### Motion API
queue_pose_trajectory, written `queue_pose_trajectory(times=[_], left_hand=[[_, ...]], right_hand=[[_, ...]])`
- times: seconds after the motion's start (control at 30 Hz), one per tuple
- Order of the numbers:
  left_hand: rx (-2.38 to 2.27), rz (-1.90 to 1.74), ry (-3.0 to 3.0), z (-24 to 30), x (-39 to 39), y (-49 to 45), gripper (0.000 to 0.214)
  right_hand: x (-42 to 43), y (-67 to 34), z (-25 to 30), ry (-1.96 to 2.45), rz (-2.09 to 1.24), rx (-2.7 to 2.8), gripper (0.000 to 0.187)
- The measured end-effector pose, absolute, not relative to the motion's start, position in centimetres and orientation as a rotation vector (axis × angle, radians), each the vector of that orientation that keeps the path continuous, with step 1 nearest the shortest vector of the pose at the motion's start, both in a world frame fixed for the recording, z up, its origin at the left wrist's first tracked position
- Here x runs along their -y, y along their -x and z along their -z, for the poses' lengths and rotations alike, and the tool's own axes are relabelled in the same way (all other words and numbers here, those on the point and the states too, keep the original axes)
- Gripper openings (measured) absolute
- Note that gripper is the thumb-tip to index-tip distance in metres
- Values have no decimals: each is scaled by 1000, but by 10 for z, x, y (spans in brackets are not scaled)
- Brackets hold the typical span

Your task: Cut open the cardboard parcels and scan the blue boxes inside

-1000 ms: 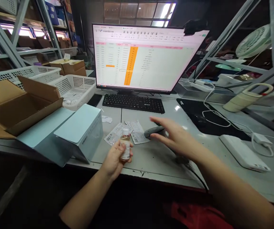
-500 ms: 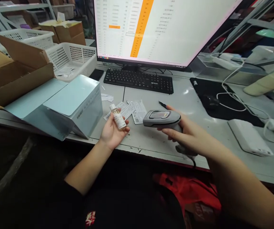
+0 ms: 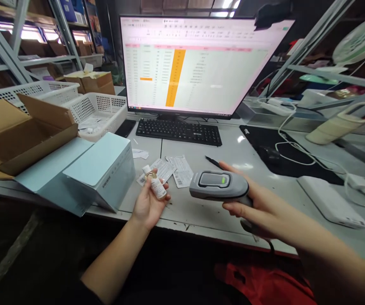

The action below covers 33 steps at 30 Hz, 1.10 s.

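In my left hand [image 3: 149,206] lies a small bottle [image 3: 157,187] with a white cap, amber contents and a printed white label, fingers curled round it. My right hand [image 3: 258,201] grips a grey barcode scanner [image 3: 219,186] by its handle; a green light shows on its top, and its nose points left toward the bottle. Flat printed sachets [image 3: 182,170] lie on the table just behind the bottle. A black pen [image 3: 213,162] lies near the right fingertips, partly hidden by the hand.
A light-blue box [image 3: 102,169] and an open cardboard box [image 3: 26,135] stand at left, with a white basket [image 3: 112,112] behind. The keyboard [image 3: 179,132] sits under a monitor [image 3: 220,76] showing a spreadsheet. At right are a mouse mat [image 3: 284,165] and a white power bank [image 3: 331,201].
The view has tilted up, showing more of the monitor. The scanner's light has turned from orange to green. Both hands keep hold of the bottle and scanner.
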State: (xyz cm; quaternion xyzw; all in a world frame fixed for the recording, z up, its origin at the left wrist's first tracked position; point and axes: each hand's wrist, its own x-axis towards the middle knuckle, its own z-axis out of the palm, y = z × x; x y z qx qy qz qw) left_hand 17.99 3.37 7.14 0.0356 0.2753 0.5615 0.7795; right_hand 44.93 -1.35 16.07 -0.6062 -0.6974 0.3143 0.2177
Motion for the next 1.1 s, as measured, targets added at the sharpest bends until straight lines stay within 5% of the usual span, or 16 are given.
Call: queue_pose_trajectory(times=[0.23,0.37,0.6,1.1], left_hand=[[-528,-1207,-246,-58,-27,-181,56],[-521,-1211,-282,-55,-25,-180,60],[-531,-1222,-326,-51,-23,-181,61],[-534,-1231,-278,-41,-24,-185,54]], right_hand=[[-35,-480,-116,2003,-914,1857,104],[-64,-512,-108,1934,-1028,1838,90],[-148,-642,-88,2349,187,1407,64],[-163,-695,-47,2385,163,1436,67]])
